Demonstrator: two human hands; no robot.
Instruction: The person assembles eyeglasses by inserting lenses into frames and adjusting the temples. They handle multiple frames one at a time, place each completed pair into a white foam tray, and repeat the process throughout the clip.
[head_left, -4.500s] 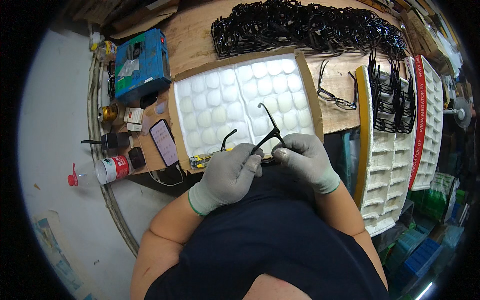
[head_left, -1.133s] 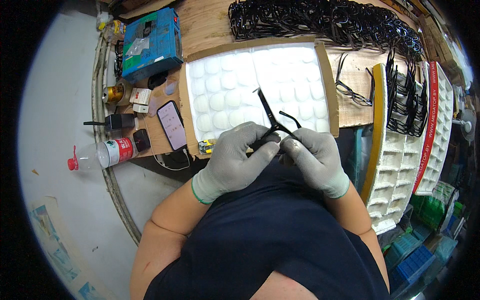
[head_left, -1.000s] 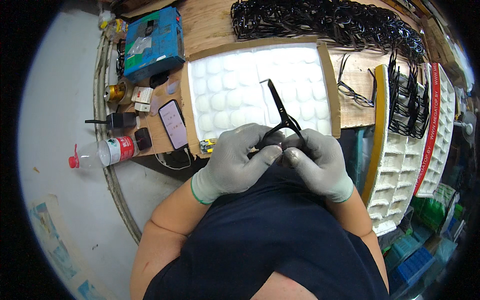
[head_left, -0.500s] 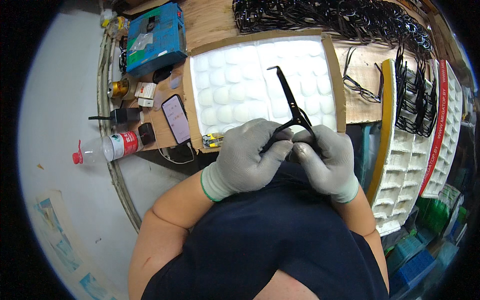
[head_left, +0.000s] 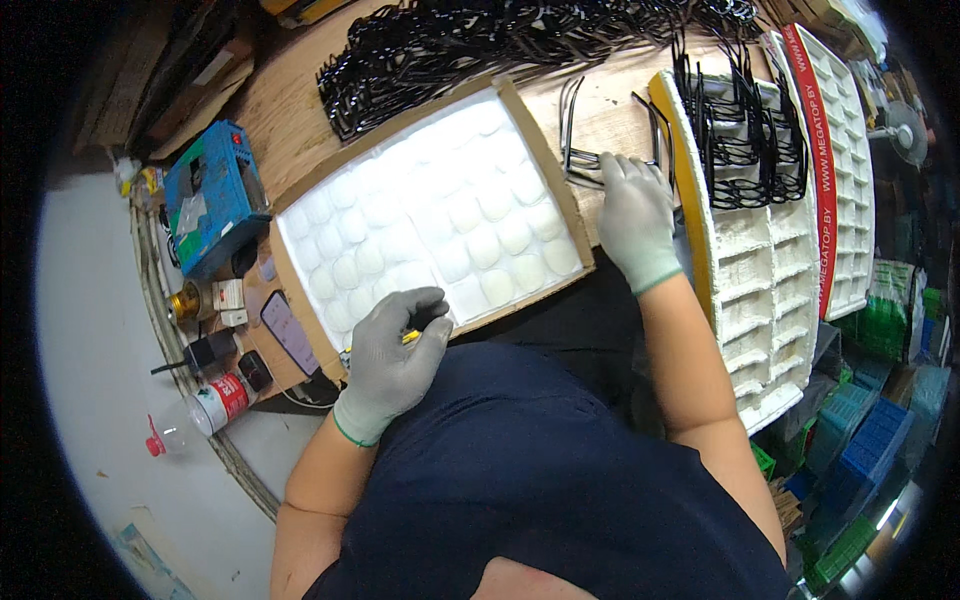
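My right hand (head_left: 638, 215), in a grey glove, reaches over the table with its fingers stretched out. Its fingertips lie over the front of black eyeglass frames (head_left: 586, 165) whose arms point away from me; they seem to touch them, and part of the frames is hidden under the hand. My left hand (head_left: 395, 340), gloved alike, hovers at the near edge of a shallow cardboard box (head_left: 583, 235). Its fingers are curved, thumb and forefinger stand apart, and nothing shows between them. Rows of pale rounded lenses (head_left: 465, 210) lie in the box on white lining.
A heap of black eyeglass frames (head_left: 430, 60) covers the table's far side. At right, more frames (head_left: 740, 150) hang on a white compartment tray (head_left: 750, 300). A phone (head_left: 288, 330), a plastic bottle (head_left: 215, 403) and a blue machine (head_left: 212, 195) are at left.
The eyeglass frame that both hands held has left them. My right hand has moved right and forward to the frames on the table; the left has drawn back leftward. The view has turned right.
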